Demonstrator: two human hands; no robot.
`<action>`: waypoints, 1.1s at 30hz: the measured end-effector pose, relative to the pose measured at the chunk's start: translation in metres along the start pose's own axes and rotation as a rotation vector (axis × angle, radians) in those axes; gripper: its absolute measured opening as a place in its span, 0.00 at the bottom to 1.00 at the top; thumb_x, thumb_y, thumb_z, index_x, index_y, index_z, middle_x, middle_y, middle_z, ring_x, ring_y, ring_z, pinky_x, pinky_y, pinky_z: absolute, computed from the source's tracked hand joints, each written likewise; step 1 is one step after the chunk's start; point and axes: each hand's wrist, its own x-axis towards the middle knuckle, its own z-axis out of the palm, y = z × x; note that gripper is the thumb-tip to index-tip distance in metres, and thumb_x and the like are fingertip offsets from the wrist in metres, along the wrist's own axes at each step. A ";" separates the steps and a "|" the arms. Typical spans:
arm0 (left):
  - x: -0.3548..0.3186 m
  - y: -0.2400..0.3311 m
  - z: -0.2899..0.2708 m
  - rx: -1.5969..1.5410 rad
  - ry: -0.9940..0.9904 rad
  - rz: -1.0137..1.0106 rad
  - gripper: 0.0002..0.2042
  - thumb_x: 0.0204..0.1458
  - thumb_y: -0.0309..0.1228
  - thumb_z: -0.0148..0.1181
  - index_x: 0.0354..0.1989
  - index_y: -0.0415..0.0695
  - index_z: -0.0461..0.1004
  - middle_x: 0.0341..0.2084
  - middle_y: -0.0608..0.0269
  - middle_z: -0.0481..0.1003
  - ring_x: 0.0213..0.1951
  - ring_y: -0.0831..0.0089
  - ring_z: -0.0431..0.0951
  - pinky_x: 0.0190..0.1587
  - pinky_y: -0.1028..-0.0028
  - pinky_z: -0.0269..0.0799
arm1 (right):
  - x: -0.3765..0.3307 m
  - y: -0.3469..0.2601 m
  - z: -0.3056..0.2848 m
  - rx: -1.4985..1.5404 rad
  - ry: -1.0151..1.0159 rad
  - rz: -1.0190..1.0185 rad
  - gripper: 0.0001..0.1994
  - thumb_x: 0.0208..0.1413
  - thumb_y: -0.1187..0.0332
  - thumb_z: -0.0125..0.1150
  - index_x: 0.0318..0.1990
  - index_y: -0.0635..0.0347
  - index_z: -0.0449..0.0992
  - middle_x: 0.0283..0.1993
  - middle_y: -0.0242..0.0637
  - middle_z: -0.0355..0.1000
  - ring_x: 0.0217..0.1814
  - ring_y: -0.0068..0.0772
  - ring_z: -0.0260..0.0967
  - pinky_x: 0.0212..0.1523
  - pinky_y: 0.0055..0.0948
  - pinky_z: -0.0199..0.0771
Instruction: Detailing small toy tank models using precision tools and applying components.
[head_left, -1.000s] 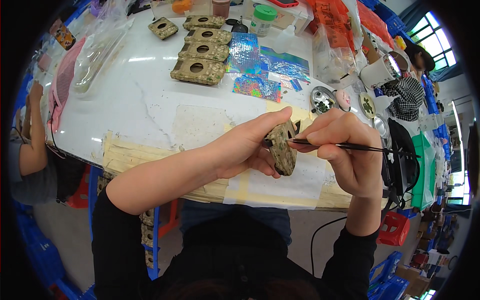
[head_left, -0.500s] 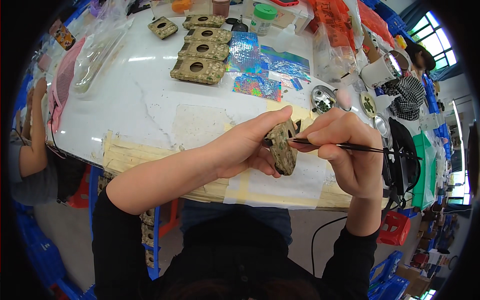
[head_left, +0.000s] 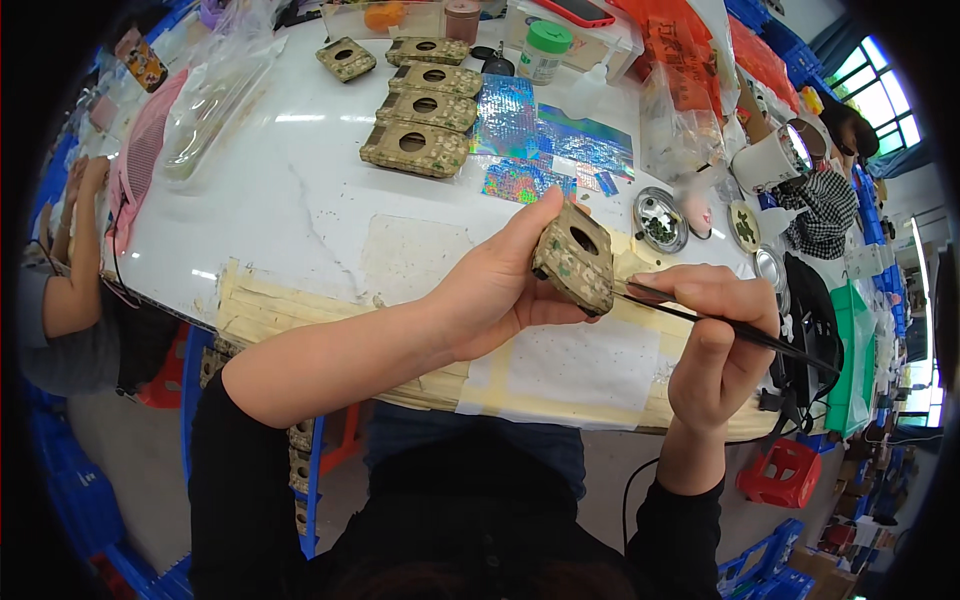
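Head view: camouflage model hull (head_left: 568, 268) raised in your left hand (head_left: 505, 280), black tweezers (head_left: 775, 342) in your right hand (head_left: 725, 335).
Hull is above the far edge of the white paper sheet (head_left: 580, 375), directly left of your right fingers, tweezer tips pointing left to its near right end; tip contact cannot be told. Left hand is the nearer, touching it: thumb along the far left edge, other fingers curled beneath, closed around the hull. Right fingers are pinched on the tweezers; the two tweezer arms look slightly parted, nothing visible between them. Hull's long axis appears to run far left to near right, tilted, face with the round opening up; front end not identifiable.
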 end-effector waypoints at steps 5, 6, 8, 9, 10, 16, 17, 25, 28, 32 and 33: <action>0.000 0.000 0.000 -0.012 0.000 0.003 0.28 0.55 0.56 0.43 0.50 0.42 0.65 0.38 0.60 0.73 0.35 0.73 0.77 0.37 0.71 0.78 | -0.004 0.009 0.010 -0.033 0.064 -0.026 0.10 0.56 0.68 0.55 0.37 0.69 0.71 0.36 0.50 0.74 0.39 0.40 0.72 0.43 0.32 0.70; 0.000 -0.001 -0.001 -0.014 -0.006 0.001 0.28 0.55 0.56 0.43 0.49 0.42 0.65 0.38 0.60 0.73 0.35 0.73 0.77 0.37 0.71 0.78 | -0.004 0.010 0.012 -0.037 0.079 -0.023 0.10 0.56 0.68 0.55 0.36 0.69 0.71 0.36 0.50 0.74 0.39 0.39 0.72 0.43 0.32 0.70; 0.001 -0.001 -0.002 -0.018 -0.010 -0.001 0.28 0.55 0.56 0.42 0.49 0.42 0.66 0.38 0.60 0.73 0.34 0.72 0.77 0.37 0.71 0.78 | -0.005 0.012 0.013 -0.050 0.094 -0.015 0.10 0.56 0.68 0.54 0.37 0.69 0.72 0.37 0.50 0.74 0.40 0.38 0.71 0.44 0.32 0.69; 0.001 -0.001 -0.002 -0.020 -0.006 -0.002 0.28 0.55 0.56 0.42 0.49 0.42 0.65 0.38 0.60 0.73 0.34 0.72 0.77 0.37 0.71 0.78 | -0.006 0.014 0.013 -0.057 0.093 -0.008 0.10 0.56 0.68 0.54 0.37 0.69 0.72 0.38 0.49 0.74 0.40 0.38 0.71 0.44 0.32 0.69; 0.001 -0.001 -0.003 -0.023 -0.002 -0.003 0.28 0.55 0.56 0.42 0.49 0.42 0.65 0.38 0.60 0.73 0.34 0.72 0.77 0.37 0.71 0.78 | -0.007 0.015 0.013 -0.064 0.092 -0.001 0.10 0.56 0.68 0.54 0.37 0.69 0.72 0.38 0.49 0.74 0.40 0.38 0.71 0.44 0.31 0.69; 0.001 -0.001 -0.001 -0.008 0.004 0.003 0.26 0.57 0.56 0.39 0.49 0.46 0.64 0.39 0.60 0.73 0.36 0.70 0.78 0.37 0.76 0.78 | -0.009 0.014 0.011 -0.147 0.132 -0.074 0.12 0.57 0.66 0.54 0.38 0.69 0.72 0.36 0.46 0.74 0.38 0.36 0.70 0.42 0.29 0.68; 0.001 -0.001 0.000 -0.005 0.009 0.000 0.26 0.57 0.55 0.39 0.50 0.45 0.63 0.39 0.60 0.73 0.36 0.70 0.78 0.37 0.76 0.78 | -0.011 0.012 0.009 -0.140 0.164 -0.054 0.13 0.57 0.65 0.54 0.38 0.69 0.71 0.36 0.46 0.74 0.37 0.35 0.70 0.41 0.29 0.68; 0.001 -0.001 0.001 -0.033 0.032 -0.028 0.26 0.58 0.54 0.38 0.52 0.45 0.61 0.42 0.59 0.71 0.38 0.69 0.77 0.38 0.75 0.78 | -0.010 -0.002 0.008 -0.234 0.184 0.076 0.15 0.58 0.64 0.51 0.43 0.71 0.70 0.35 0.45 0.73 0.39 0.33 0.69 0.42 0.28 0.66; 0.000 0.000 -0.003 -0.003 -0.022 -0.030 0.26 0.58 0.54 0.38 0.52 0.45 0.60 0.42 0.59 0.71 0.39 0.69 0.77 0.39 0.75 0.78 | -0.006 0.008 0.004 -0.231 0.065 0.006 0.15 0.57 0.65 0.52 0.43 0.70 0.73 0.37 0.44 0.74 0.42 0.35 0.69 0.45 0.30 0.66; 0.002 -0.002 -0.003 -0.001 -0.017 -0.018 0.25 0.58 0.54 0.38 0.52 0.45 0.62 0.42 0.59 0.72 0.39 0.69 0.77 0.40 0.74 0.77 | -0.005 0.013 0.007 -0.141 0.045 0.055 0.12 0.58 0.67 0.51 0.39 0.68 0.76 0.39 0.42 0.75 0.42 0.36 0.70 0.47 0.31 0.67; 0.002 -0.002 -0.002 0.004 -0.024 -0.012 0.25 0.58 0.54 0.38 0.51 0.46 0.62 0.42 0.59 0.72 0.39 0.69 0.77 0.40 0.74 0.77 | -0.006 0.013 0.008 -0.124 0.048 0.088 0.12 0.58 0.67 0.51 0.39 0.68 0.76 0.39 0.42 0.75 0.42 0.36 0.70 0.47 0.31 0.67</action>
